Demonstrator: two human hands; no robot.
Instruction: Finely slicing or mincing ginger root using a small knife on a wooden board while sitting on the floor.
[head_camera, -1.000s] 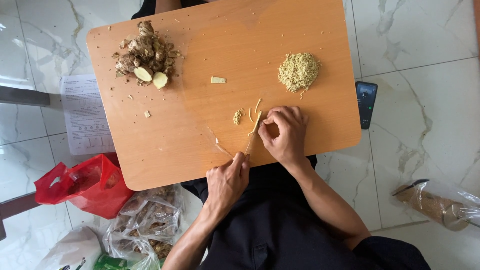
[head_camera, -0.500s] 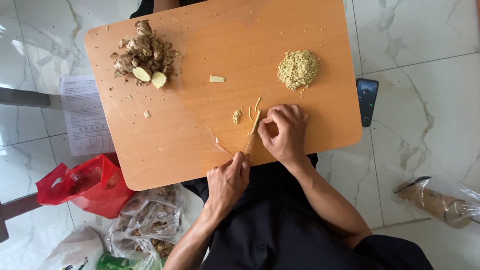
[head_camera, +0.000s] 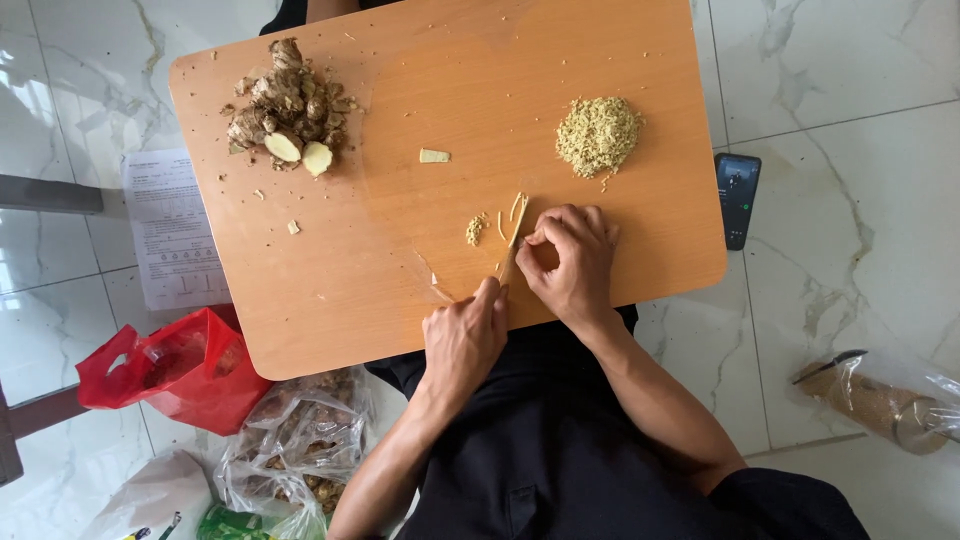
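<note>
we are slicing ginger strips (head_camera: 513, 212) near the board's (head_camera: 640, 270) front edge, left hand (head_camera: 463, 338) clamped on the knife (head_camera: 506, 262), right hand (head_camera: 568, 258) pinching them; a minced pile (head_camera: 598, 135) is done, whole roots (head_camera: 288, 108) are waiting at the far left corner

Seen from above, a person dressed entirely in black: a dark, plain top and matching dark trousers, the fabric creased across the lap. The left hand (head_camera: 462, 342) and right hand (head_camera: 570, 262) are bare, with no rings, watch or gloves visible. Both forearms are uncovered, no sleeves reaching the wrists. No markings show on the clothing.
</note>
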